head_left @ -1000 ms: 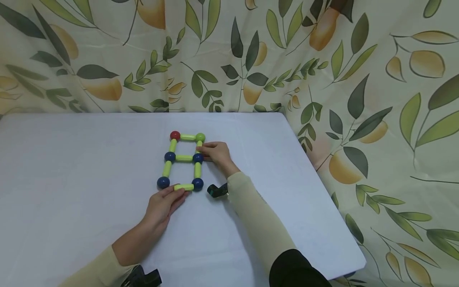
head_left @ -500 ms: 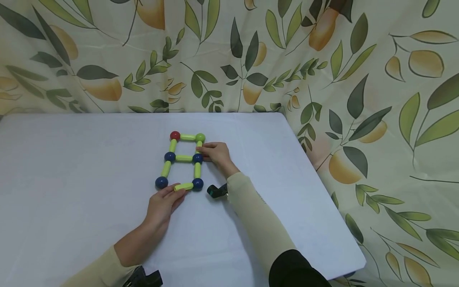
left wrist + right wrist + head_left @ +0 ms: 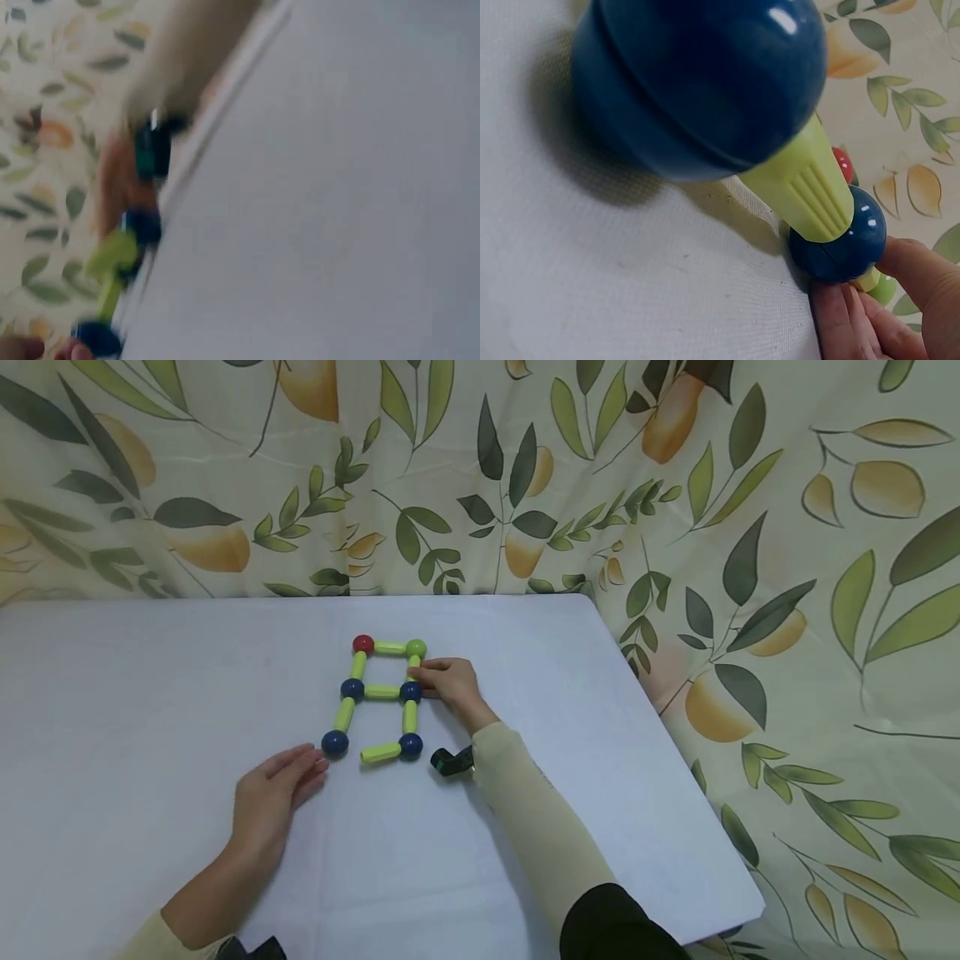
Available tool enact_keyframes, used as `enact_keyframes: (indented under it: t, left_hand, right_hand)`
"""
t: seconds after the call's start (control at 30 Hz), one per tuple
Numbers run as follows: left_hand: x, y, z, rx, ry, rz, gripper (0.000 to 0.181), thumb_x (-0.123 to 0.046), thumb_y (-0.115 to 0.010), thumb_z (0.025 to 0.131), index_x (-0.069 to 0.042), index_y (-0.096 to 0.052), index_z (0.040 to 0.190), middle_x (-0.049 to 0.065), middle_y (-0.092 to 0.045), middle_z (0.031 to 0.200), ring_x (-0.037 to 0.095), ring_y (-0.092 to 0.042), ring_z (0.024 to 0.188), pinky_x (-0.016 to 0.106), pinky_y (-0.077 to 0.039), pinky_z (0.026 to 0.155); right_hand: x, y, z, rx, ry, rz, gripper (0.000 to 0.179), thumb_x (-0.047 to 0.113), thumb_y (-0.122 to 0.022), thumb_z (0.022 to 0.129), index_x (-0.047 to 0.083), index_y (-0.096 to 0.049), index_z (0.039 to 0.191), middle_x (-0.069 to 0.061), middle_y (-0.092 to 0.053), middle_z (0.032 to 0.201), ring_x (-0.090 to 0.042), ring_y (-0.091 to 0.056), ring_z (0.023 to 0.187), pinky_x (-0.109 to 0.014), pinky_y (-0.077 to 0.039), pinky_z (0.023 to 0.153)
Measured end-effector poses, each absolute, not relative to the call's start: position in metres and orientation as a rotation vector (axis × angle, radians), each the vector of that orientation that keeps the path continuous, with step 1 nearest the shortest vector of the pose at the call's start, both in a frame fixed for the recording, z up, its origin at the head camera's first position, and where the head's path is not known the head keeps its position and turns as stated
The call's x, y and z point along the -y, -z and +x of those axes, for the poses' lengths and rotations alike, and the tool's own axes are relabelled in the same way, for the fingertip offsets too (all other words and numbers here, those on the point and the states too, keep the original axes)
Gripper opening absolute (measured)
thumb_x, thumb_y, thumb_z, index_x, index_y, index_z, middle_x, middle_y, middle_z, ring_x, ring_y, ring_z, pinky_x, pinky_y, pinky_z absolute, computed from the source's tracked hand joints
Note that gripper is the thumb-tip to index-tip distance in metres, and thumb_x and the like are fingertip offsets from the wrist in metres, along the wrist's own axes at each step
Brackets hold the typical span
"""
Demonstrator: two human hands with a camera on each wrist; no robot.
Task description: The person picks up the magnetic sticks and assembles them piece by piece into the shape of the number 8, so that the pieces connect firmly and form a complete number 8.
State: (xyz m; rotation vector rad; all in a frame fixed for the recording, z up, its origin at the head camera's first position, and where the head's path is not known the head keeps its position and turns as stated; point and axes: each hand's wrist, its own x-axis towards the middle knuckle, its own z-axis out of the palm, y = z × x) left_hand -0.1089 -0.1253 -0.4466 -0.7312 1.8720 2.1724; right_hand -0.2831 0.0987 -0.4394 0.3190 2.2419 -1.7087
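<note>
A ladder-like frame of yellow-green rods and balls lies on the white table, with a red ball [image 3: 363, 645] and a green ball [image 3: 416, 648] at its far corners. Its other joints are blue balls. My right hand [image 3: 453, 687] pinches the upper right rod [image 3: 415, 661], just above the middle right blue ball [image 3: 410, 691]. My left hand [image 3: 270, 797] has its fingertips at the lower left blue ball [image 3: 335, 744], touching or very near it. From the lower right blue ball [image 3: 410, 746], the bottom rod [image 3: 381, 752] points left, its free end apart from the lower left ball.
White cloth covers the table [image 3: 187, 693], whose right edge slopes down past the right arm. A leaf-and-fruit patterned curtain [image 3: 480, 477] hangs behind and to the right. Each wrist wears a black camera, the right one [image 3: 452, 762] near the frame.
My left hand has let go of the bottom rod and moved left to the lower left ball. The bottom rod now tilts slightly toward me. My right hand keeps its place.
</note>
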Motion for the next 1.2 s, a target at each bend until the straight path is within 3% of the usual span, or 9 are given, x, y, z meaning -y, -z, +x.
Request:
enact_keyframes:
  t: [0.23,0.37,0.47,0.67,1.2]
  left_hand:
    - [0.151,0.449,-0.129,-2.573,-1.529,-0.392,0.059,-0.054,-0.058,0.094,-0.009,-0.062,0.133,0.012,-0.07,0.121,0.025,-0.064,0.116,0.039,-0.051,0.097]
    - [0.147,0.447,-0.136,-2.603,-1.422,-0.32,0.058,-0.052,-0.063,0.091,-0.008,-0.064,0.13,0.013,-0.072,0.115,0.031,-0.058,0.123,0.046,-0.049,0.096]
    - [0.143,0.447,-0.14,-2.613,-1.391,-0.312,0.059,-0.052,-0.067,0.089,-0.008,-0.065,0.129,0.013,-0.072,0.115,0.033,-0.055,0.126,0.047,-0.047,0.096]
    - [0.139,0.448,-0.143,-2.634,-1.38,-0.26,0.059,-0.053,-0.071,0.085,-0.009,-0.068,0.125,0.011,-0.073,0.113,0.029,-0.059,0.117,0.044,-0.048,0.09]
    - [0.133,0.448,-0.139,-2.612,-1.391,-0.279,0.055,-0.049,-0.072,0.086,-0.01,-0.068,0.125,0.012,-0.073,0.112,0.032,-0.059,0.12,0.048,-0.046,0.095]
  right_hand:
    - [-0.099,0.441,-0.284,-2.25,1.707,0.319,0.042,0.021,-0.08,0.084,0.002,-0.068,0.119,-0.011,-0.071,0.113,-0.018,-0.072,0.094,-0.023,-0.058,0.075]
    - [-0.099,0.441,-0.283,-2.247,1.706,0.323,0.042,0.021,-0.08,0.084,0.002,-0.068,0.119,-0.011,-0.071,0.112,-0.018,-0.072,0.093,-0.023,-0.058,0.075]
    - [-0.099,0.44,-0.283,-2.239,1.722,0.323,0.042,0.021,-0.079,0.084,0.001,-0.067,0.119,-0.012,-0.071,0.112,-0.018,-0.072,0.093,-0.023,-0.058,0.075]
    - [-0.099,0.44,-0.282,-2.239,1.733,0.326,0.041,0.02,-0.079,0.084,0.001,-0.067,0.118,-0.012,-0.07,0.112,-0.018,-0.072,0.094,-0.023,-0.058,0.076]
    - [-0.099,0.442,-0.282,-2.25,1.732,0.313,0.04,0.021,-0.079,0.084,0.002,-0.068,0.118,-0.011,-0.071,0.111,-0.017,-0.072,0.093,-0.023,-0.058,0.076]
